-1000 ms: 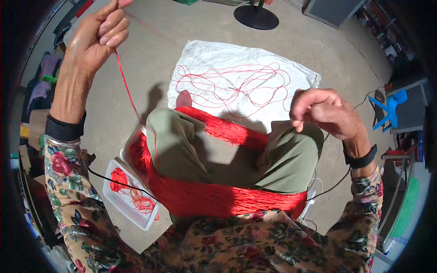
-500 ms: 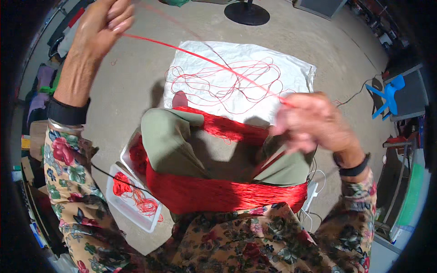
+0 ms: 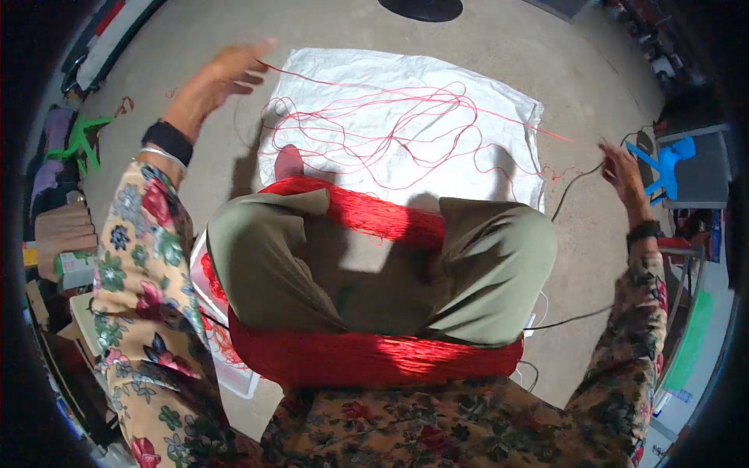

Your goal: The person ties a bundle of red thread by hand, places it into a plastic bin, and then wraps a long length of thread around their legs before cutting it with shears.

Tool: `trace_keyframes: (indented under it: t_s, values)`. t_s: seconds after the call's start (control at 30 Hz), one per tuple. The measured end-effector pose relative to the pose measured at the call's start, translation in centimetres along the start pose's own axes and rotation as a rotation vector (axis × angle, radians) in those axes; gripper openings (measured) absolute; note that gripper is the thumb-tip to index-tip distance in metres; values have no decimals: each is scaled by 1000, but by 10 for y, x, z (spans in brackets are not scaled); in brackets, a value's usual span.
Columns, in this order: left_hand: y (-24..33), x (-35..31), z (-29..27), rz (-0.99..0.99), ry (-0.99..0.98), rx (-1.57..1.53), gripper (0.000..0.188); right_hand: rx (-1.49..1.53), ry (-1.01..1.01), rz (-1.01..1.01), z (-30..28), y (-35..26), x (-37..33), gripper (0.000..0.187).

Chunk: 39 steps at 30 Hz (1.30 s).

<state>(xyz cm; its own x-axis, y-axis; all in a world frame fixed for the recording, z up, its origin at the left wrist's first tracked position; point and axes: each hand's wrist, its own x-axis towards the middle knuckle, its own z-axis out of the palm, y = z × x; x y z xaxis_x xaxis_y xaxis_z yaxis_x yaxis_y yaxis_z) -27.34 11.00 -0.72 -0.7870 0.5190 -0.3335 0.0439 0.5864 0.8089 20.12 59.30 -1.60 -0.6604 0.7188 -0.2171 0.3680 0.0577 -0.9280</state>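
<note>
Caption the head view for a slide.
Left hand and right hand spread wide, with red thread looped loosely across a white sheet and bundled thickly by the bent knees.

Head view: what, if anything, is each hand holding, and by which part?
Cannot be told: a thin red cord runs to the left hand, but blur hides any grip; the right hand is unclear too.

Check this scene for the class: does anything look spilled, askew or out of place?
Mildly, yes: a small tangle of thin red thread lies on the smooth grey floor, just past the right edge of the crinkled white sheet. It looks stray because most loose red loops lie on the sheet.
</note>
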Motion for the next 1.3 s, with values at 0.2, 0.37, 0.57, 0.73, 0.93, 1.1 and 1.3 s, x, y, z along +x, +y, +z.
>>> trace_keyframes:
  t_s: [0.2,0.37,0.57,0.73,0.93,1.1,1.3]
  values:
    - [53,-41,80,-29,-408,-316,55,516,-592,192,253,-85,15,28]
    - [101,-11,101,-63,-497,-591,36,601,-674,67,312,-152,1,29]
    - [39,53,49,-38,-258,-893,33,690,-567,86,278,-116,13,25]
    - [-12,18,55,112,-351,259,32,762,-574,117,271,-103,17,24]
    - [36,-1,38,4,-283,-192,34,845,-673,188,290,-131,4,18]
    - [85,-53,141,379,-806,-444,38,947,-724,148,313,-164,-12,18]
    - [46,-78,58,168,-470,-226,25,718,-402,-52,242,-118,48,17]
